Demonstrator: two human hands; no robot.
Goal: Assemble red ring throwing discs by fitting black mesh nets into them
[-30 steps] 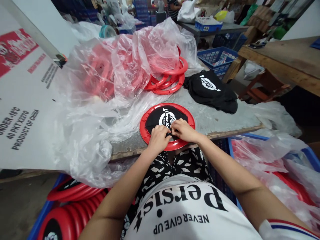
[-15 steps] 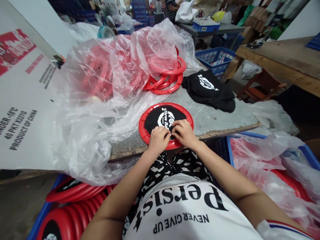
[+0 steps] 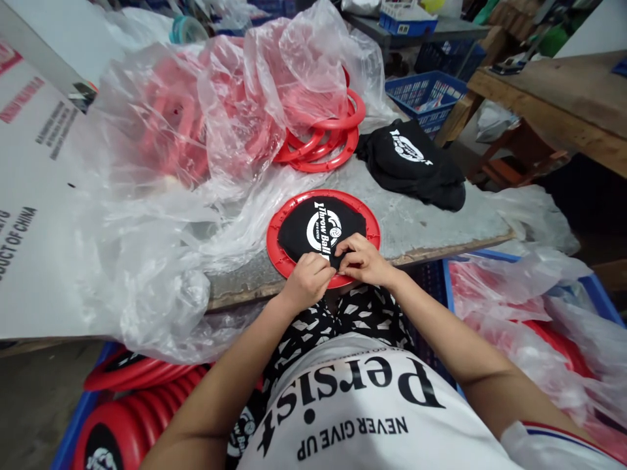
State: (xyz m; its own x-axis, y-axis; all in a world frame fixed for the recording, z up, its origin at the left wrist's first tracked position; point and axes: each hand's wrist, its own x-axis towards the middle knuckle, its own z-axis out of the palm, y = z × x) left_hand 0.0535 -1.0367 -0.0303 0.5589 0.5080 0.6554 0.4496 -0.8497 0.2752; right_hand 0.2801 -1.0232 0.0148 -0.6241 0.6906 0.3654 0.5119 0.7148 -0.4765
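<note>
A red plastic ring (image 3: 281,219) lies on the grey table near its front edge. A black cloth disc with a white printed logo (image 3: 321,228) is spread inside it. My left hand (image 3: 307,281) and my right hand (image 3: 362,261) meet at the ring's near side, both pinching the cloth's near edge against the rim. Beyond the ring lie a few bare red rings (image 3: 326,140) and a heap of black printed cloths (image 3: 416,166).
A big clear plastic bag of red rings (image 3: 196,124) fills the table's left and back. A white printed carton (image 3: 29,215) stands at left. Blue crates sit below: finished red discs (image 3: 122,418) at left, bagged ones (image 3: 539,320) at right. A wooden bench (image 3: 553,104) is at right.
My hands have slid a little nearer along the ring's front rim while holding the cloth. The view has tilted down slightly. The ring stays in place.
</note>
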